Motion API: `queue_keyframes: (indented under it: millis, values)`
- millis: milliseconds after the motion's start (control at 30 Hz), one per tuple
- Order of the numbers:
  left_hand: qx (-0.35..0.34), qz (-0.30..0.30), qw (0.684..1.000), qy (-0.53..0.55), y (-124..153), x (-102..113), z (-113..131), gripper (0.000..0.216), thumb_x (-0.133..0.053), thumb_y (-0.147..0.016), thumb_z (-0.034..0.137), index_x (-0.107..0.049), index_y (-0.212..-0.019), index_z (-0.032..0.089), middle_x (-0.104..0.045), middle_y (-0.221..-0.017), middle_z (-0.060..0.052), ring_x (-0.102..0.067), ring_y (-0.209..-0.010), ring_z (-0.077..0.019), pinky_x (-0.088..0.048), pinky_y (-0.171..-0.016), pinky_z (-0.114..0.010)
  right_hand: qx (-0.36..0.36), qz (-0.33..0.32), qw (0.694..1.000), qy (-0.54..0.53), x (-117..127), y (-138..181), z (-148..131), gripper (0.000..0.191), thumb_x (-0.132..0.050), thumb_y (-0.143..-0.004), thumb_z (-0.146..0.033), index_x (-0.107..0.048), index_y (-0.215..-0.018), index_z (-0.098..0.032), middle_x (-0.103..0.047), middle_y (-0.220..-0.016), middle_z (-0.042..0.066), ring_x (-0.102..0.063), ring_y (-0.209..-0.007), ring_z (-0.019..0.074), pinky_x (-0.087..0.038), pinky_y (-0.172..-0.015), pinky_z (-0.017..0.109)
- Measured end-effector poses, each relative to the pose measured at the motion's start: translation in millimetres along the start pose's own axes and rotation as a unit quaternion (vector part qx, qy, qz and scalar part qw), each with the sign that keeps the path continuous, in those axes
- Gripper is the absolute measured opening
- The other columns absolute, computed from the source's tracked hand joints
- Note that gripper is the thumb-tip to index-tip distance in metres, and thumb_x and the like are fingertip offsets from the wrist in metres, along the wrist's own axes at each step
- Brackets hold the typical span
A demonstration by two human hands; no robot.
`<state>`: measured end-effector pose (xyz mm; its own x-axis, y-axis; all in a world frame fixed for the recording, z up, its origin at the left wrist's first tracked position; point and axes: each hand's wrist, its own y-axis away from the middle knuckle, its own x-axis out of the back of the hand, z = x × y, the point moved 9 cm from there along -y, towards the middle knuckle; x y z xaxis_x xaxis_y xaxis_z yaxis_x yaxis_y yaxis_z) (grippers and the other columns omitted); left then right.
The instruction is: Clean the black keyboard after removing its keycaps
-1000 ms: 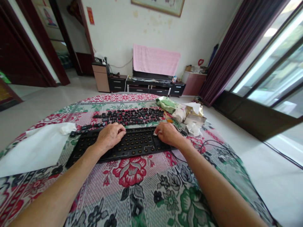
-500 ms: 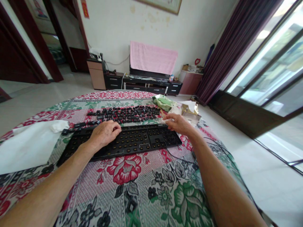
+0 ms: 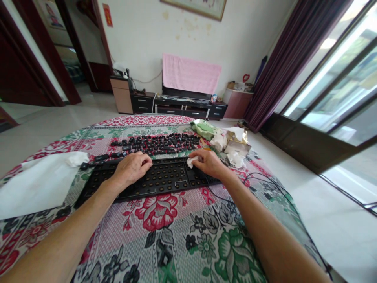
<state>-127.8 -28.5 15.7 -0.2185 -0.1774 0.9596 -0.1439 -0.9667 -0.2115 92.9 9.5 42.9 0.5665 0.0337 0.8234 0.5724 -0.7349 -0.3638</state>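
A black keyboard base (image 3: 165, 179) with its keycaps removed lies on a floral tablecloth (image 3: 176, 236). My left hand (image 3: 131, 169) rests curled on the keyboard's left-centre, fingers closed against the frame. My right hand (image 3: 207, 163) is over the keyboard's right part, fingers closed on a small white wad of tissue (image 3: 192, 160) that presses onto the key sockets. Several loose black keycaps (image 3: 159, 143) lie in rows just behind the keyboard.
A white sheet of tissue (image 3: 38, 184) lies at the left. Crumpled tissues and a green packet (image 3: 224, 137) sit at the back right. The keyboard's black cable (image 3: 262, 181) loops at the right. Beyond the table are a TV stand, a pink cloth and purple curtains.
My right hand, which half a second ago reached to the keyboard's far right edge, has come back leftward onto the keyboard with the white tissue. The left hand has hardly moved.
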Motion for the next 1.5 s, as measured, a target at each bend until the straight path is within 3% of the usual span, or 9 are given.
queue_keyframes:
  millis: [167,433,700,967,1200,1333,1500]
  values:
    - [0.002,0.002,1.000,0.006,0,0,-1,0.029,-0.041,-0.081,0.036,-0.066,-0.080,0.022,-0.062,-0.079,-0.003,-0.057,-0.075,-0.0161,-0.041,-0.070,-0.026,0.053,0.023,0.998,0.019,-3,2,-12,0.018,-0.056,-0.072,-0.010,-0.065,-0.087,-0.016,-0.065,-0.088,0.006,-0.058,-0.082,0.0151,-0.044,-0.078,0.029]
    - [0.006,0.002,1.000,0.004,0,1,-1,0.027,-0.042,-0.080,0.036,-0.066,-0.080,0.022,-0.062,-0.080,-0.003,-0.058,-0.075,-0.0163,-0.042,-0.070,-0.026,0.112,-0.006,0.993,0.030,-15,5,-22,0.014,-0.053,-0.079,-0.010,-0.064,-0.086,-0.016,-0.062,-0.086,0.006,-0.057,-0.081,0.0152,-0.043,-0.075,0.028]
    - [0.002,-0.002,1.000,0.002,0,-1,-3,0.028,-0.041,-0.080,0.036,-0.066,-0.081,0.022,-0.062,-0.080,-0.003,-0.058,-0.077,-0.0167,-0.041,-0.072,-0.026,0.077,-0.068,0.990,0.101,-19,5,-20,0.018,-0.051,-0.079,-0.010,-0.066,-0.086,-0.015,-0.058,-0.085,0.007,-0.055,-0.075,0.0155,-0.042,-0.072,0.027]
    - [-0.001,-0.003,1.000,-0.002,0,-3,-5,0.028,-0.040,-0.081,0.037,-0.065,-0.082,0.023,-0.062,-0.082,-0.003,-0.058,-0.078,-0.0165,-0.041,-0.071,-0.026,0.070,-0.082,0.991,0.077,-9,6,-16,0.025,-0.050,-0.072,-0.006,-0.069,-0.085,-0.016,-0.063,-0.083,0.006,-0.057,-0.079,0.0166,-0.042,-0.074,0.028]
    - [-0.003,0.006,1.000,-0.010,-1,-4,-4,0.026,-0.043,-0.081,0.035,-0.066,-0.082,0.022,-0.062,-0.079,-0.002,-0.058,-0.076,-0.0165,-0.041,-0.072,-0.025,0.018,-0.103,0.991,0.079,-4,7,3,0.024,-0.051,-0.068,-0.011,-0.069,-0.083,-0.017,-0.066,-0.081,0.006,-0.058,-0.076,0.0162,-0.042,-0.071,0.025]
    - [-0.002,0.009,1.000,-0.007,-2,-5,-5,0.026,-0.043,-0.081,0.035,-0.066,-0.081,0.023,-0.061,-0.078,-0.002,-0.057,-0.076,-0.0165,-0.040,-0.071,-0.026,-0.002,-0.056,0.995,0.085,3,4,5,0.021,-0.051,-0.068,-0.012,-0.067,-0.081,-0.015,-0.064,-0.075,0.005,-0.056,-0.069,0.0148,-0.041,-0.066,0.025]
    - [-0.003,0.010,1.000,-0.003,-1,-4,-5,0.026,-0.043,-0.081,0.035,-0.066,-0.081,0.023,-0.060,-0.078,-0.002,-0.057,-0.076,-0.0166,-0.040,-0.071,-0.026,0.065,0.006,0.997,0.028,-1,1,-16,0.019,-0.051,-0.076,-0.014,-0.065,-0.088,-0.015,-0.063,-0.085,0.005,-0.056,-0.078,0.0136,-0.041,-0.074,0.025]
